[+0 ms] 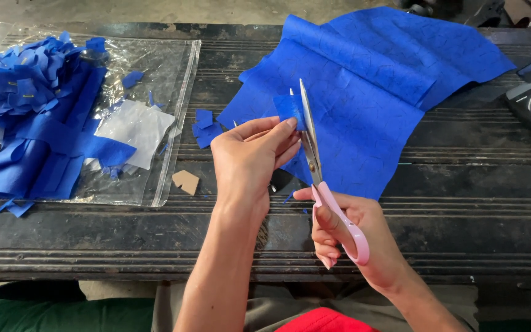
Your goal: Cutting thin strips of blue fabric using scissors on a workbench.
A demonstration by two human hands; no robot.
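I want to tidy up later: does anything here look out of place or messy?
Yes. Blue scraps and a tan piece lie loose on the table, outside the plastic sheet.

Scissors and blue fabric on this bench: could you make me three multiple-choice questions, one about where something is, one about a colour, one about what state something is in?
1. Where does the pile of cut blue pieces lie?
A. on a clear plastic sheet at the far left
B. on the person's lap
C. under the large blue sheet

2. What colour are the scissors' handles?
A. black
B. pink
C. green

3. What is the left hand doing?
A. resting flat on the bench
B. pinching a small blue piece against the blades
C. holding the tan scrap

Answers:
1 A, the pile of cut blue pieces sits on the clear plastic sheet.
2 B, the scissors in the right hand have pink handles.
3 B, the left hand holds the small blue piece at the blades.
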